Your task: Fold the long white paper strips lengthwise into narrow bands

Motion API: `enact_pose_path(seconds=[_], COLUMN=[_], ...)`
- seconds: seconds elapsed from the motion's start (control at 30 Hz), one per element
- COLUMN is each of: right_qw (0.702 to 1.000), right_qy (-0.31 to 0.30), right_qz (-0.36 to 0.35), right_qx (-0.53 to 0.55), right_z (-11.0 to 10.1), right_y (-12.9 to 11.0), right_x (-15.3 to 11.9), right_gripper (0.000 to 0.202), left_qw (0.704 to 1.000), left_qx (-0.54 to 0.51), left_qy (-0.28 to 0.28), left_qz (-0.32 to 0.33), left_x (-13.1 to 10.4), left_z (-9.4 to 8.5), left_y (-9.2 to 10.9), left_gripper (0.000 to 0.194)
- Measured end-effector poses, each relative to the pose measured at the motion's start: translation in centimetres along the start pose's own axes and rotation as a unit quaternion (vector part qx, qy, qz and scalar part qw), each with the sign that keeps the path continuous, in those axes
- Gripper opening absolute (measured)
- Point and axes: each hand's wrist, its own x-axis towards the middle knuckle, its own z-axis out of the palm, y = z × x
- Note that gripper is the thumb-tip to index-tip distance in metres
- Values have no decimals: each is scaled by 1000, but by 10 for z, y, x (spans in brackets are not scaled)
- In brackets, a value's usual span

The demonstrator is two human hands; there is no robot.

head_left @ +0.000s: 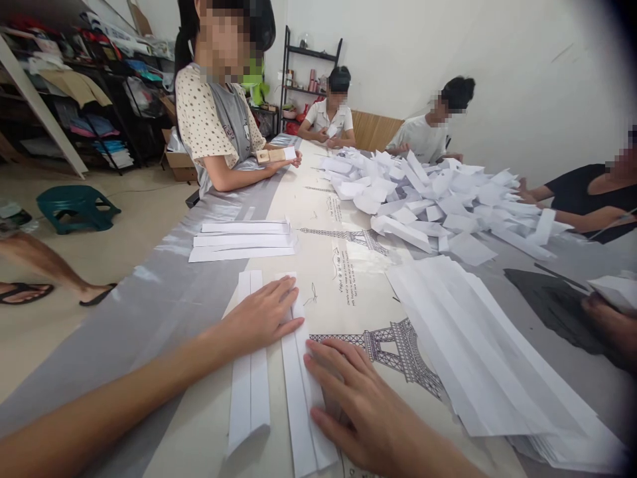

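Observation:
A long folded paper strip lies lengthwise in front of me, creased down its middle. My left hand rests on its far end, fingers stretched out and pressing flat. Along its right edge lies my right hand, fingers spread, fingertips touching the paper. Just left is a second folded strip with its near end curling up, partly under my left forearm. Beyond my left hand several folded strips lie crosswise. To the right of my right hand is a fanned stack of white paper sheets.
A big heap of folded white paper pieces covers the far right of the table. A standing person at the left holds a wooden piece with paper; others sit around the table. A green stool and loaded shelves are at left.

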Motion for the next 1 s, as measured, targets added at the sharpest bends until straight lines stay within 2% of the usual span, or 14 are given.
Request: enact_pose_path(seconds=[0.2,0.43,0.77,1.0], right_qw=[1000,996,994,992], right_qy=[7,-26,-56,-51], right_qz=[-9,-79,-97,-111], right_qx=[-8,-13,-21,-38], right_z=[0,-5,-11,-13], right_y=[1,8,7,6], right_x=[-3,-5,-3,-2], right_gripper=[42,42,40,37], left_qw=[1000,998,998,997], left_qx=[-14,-38,-52,-53], left_qy=[-7,-38,-27,-36], left_qz=[-11,-15,-28,-33], left_x=[1,-2,-3,-2], left_z=[-3,-8,-5,-6], left_y=[0,3,6,2], left_gripper=[56,81,80,81])
